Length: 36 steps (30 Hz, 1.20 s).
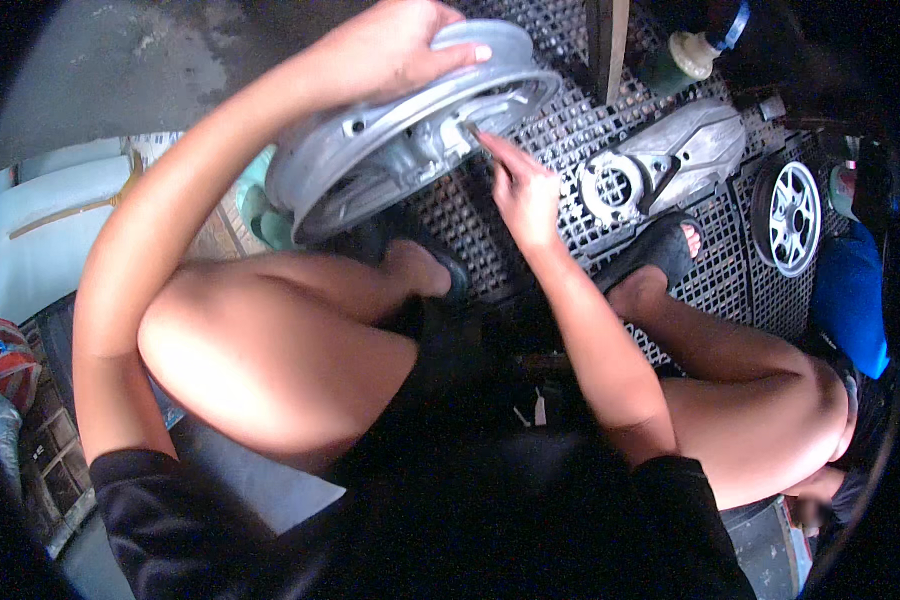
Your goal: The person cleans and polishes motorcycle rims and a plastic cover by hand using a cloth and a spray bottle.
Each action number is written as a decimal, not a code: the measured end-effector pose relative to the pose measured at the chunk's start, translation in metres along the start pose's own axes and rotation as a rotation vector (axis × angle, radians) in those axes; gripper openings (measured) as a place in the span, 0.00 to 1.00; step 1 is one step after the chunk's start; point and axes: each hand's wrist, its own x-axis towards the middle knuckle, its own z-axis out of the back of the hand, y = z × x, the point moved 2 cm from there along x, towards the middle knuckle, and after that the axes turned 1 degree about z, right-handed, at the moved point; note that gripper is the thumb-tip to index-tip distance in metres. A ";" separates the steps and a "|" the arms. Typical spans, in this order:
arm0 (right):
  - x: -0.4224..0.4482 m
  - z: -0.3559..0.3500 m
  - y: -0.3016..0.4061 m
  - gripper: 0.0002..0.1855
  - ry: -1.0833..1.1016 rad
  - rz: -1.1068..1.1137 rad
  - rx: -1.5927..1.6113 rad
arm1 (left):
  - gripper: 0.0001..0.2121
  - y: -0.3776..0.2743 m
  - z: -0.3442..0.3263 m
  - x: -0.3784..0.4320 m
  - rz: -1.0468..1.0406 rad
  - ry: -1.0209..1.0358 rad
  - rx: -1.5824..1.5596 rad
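Observation:
My left hand [401,49] grips the edge of a grey cast metal wheel rim [420,124] from above, its thumb along the outer band. The rim is tilted, with its spoked inside towards me. My right hand [529,191] reaches to the spokes near the hub, fingers pinched on a small thin object [474,133]. That object is mostly hidden by the fingers, and its kind is unclear. It appears to touch the rim. Right of my right hand, a grey metal engine side cover [675,161] lies on the black grid mat [487,262].
A second wheel [795,217] rests at the right, near a blue cloth [847,300]. At the top stand a wooden post [611,52] and a jar [691,58]. A green sandal [266,217] lies left of the rim. Part of another person [821,491] shows at lower right.

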 end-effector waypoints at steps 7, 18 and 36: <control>-0.011 0.003 -0.009 0.26 0.060 -0.035 -0.066 | 0.26 -0.020 -0.001 -0.001 -0.032 0.033 0.092; -0.011 -0.005 -0.049 0.12 0.159 -0.456 -0.033 | 0.26 -0.056 0.016 -0.003 -0.092 0.158 0.798; 0.010 0.000 -0.085 0.07 0.022 -0.833 0.708 | 0.16 0.022 0.032 -0.035 -0.114 -0.520 0.305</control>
